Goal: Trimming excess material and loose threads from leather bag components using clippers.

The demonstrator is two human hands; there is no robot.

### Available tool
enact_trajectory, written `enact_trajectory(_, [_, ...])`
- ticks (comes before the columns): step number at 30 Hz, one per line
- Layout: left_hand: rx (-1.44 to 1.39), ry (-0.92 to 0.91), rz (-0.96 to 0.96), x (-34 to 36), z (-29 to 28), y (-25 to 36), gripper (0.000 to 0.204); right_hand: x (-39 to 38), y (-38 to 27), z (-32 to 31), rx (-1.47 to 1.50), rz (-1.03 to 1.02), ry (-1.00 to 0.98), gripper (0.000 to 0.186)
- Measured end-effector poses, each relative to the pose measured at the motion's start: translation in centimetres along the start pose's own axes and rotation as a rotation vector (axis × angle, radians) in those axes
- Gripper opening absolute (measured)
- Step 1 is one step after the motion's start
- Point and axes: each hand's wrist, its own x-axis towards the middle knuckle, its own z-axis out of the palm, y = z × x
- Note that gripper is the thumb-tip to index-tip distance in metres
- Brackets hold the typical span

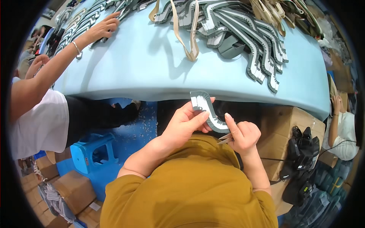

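Observation:
In front of my chest I hold a curved, S-shaped fabric strip [204,102], dark green-grey along its edges with a white layer down the middle. My left hand [184,123] pinches its upper part between thumb and fingers. At the strip's lower end is my right hand [245,136], its thumb or forefinger extended against the fabric. Two pointed metal blades, like small scissors [225,139], stick out from the curled fingers of that hand, and their handle is hidden in it. Beyond the table's near edge lies a pile of similar curved strips [243,34].
The table [129,68] wears a light blue cloth. Tan straps [192,53] hang over its middle. At the left a co-worker's hand [102,28] reaches to rows of strips. A blue stool [89,152] stands lower left; a cardboard box [279,133] with black devices [304,148] is at my right.

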Motion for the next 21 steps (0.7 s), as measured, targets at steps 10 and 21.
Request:
enact_trajectory(10, [-0.003,-0.019,0.04,0.3,-0.2,0.0,0.038,0.3,0.1,0.0,0.016,0.018,-0.019,0.062])
enact_trajectory(21, [0.125,-0.105,0.03,-1.0,0.1,1.2,0.038,0.3,0.3,-0.6,0.287,0.307,0.141,0.053])
